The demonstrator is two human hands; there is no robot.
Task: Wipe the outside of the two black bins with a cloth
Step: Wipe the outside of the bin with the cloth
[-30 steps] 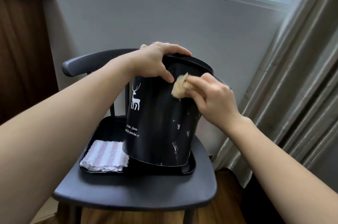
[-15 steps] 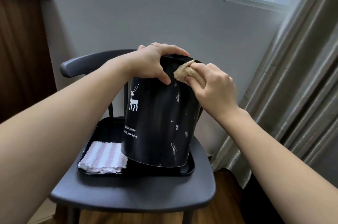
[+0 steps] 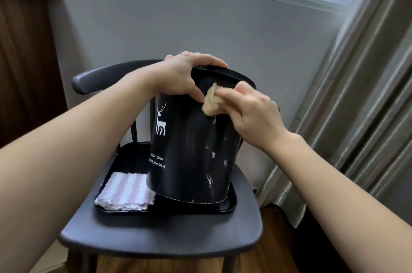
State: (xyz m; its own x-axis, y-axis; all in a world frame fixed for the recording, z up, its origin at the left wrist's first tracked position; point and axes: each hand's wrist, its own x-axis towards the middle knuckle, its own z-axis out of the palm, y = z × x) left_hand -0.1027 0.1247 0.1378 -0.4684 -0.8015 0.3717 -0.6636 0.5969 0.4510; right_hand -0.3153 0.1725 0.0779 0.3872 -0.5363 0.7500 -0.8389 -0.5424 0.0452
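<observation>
One black bin (image 3: 191,150), deer print, script partly legible "please", left hand (image 3: 180,76) gripping rim, right hand (image 3: 252,114) pinching tan cloth (image 3: 211,103).

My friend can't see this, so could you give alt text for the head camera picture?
The right hand rubs a tan cloth on a tilted black bin, the left hand gripping its rim. The bin sits in a black tray on a chair.

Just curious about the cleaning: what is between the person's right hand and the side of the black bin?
In the head view, a bunched tan cloth sits between the right hand and the black bin, pinched by the fingers against its upper wall.
</observation>
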